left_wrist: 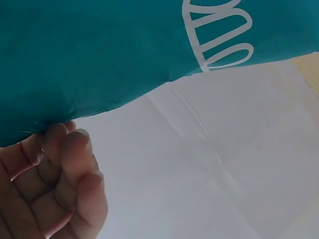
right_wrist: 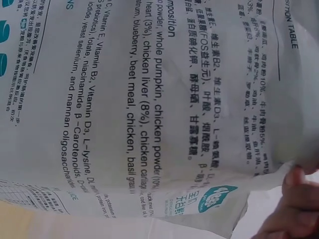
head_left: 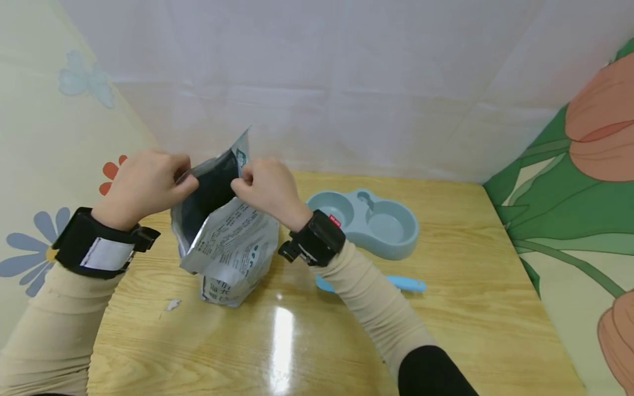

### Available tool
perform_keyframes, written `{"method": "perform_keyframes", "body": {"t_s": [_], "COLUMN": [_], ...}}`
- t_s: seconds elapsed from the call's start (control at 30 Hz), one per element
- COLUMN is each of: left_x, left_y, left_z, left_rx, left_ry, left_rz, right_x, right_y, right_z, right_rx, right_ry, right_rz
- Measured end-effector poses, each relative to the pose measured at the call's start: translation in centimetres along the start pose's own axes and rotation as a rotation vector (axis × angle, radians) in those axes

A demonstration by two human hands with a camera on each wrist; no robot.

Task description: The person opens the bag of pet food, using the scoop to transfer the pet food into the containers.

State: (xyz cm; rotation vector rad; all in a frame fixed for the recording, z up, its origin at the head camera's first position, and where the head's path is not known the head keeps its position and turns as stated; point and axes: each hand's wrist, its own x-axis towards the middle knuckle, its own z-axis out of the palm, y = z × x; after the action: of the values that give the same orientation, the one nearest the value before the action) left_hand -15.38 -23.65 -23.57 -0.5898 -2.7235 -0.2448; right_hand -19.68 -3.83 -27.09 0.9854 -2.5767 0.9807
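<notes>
inside the bag (head_left: 240,242), darkness hides the bottom.

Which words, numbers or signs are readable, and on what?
Bag:
"Vitamin E, Vitamin B2, Vitamin D3, L-lysine"
"folate, niacinamide"
"whole pumpkin, chicken powder"
"heart (3%), chicken liver (8%)"
"blueberry, beet meal, chicken, basil"
"维生素D3"
"TABLE"
Red wrist label and most remaining print: too small or blurred.

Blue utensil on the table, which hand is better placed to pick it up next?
Probably the right hand: it is nearer the blue utensil, which the right forearm partly covers. The left hand is farther off, across the bag. Both grip the bag's rim, so the right must let go first.
</notes>
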Motion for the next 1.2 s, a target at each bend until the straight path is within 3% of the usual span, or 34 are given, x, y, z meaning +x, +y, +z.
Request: {"method": "perform_keyframes", "body": {"t_s": [0.13,0.37,0.6,0.87,1.2], "left_x": [0.3,1.6,3.0,3.0,2.4], "left_y": [0.0,0.3,0.4,0.1,0.2], "left_z": [0.1,-0.1,0.2,0.3,0.4], "left_rx": [-0.030,-0.164,-0.128,-0.121,-0.075], "left_ry": [-0.016,-0.134,-0.194,-0.191,-0.114], "left_rz": [0.019,-0.020,0.011,0.007,-0.007], "right_x": [0.3,2.2,3.8,3.6,3.0], "right_y": [0.1,0.2,0.3,0.2,0.6], "right_z": [0.0,0.1,0.2,0.1,-0.4], "right_rx": [-0.006,-0.087,-0.147,-0.135,-0.089], "right_ry": [-0.023,-0.105,-0.129,-0.134,-0.115], "right_rz": [0.013,0.120,0.152,0.151,0.149]}}
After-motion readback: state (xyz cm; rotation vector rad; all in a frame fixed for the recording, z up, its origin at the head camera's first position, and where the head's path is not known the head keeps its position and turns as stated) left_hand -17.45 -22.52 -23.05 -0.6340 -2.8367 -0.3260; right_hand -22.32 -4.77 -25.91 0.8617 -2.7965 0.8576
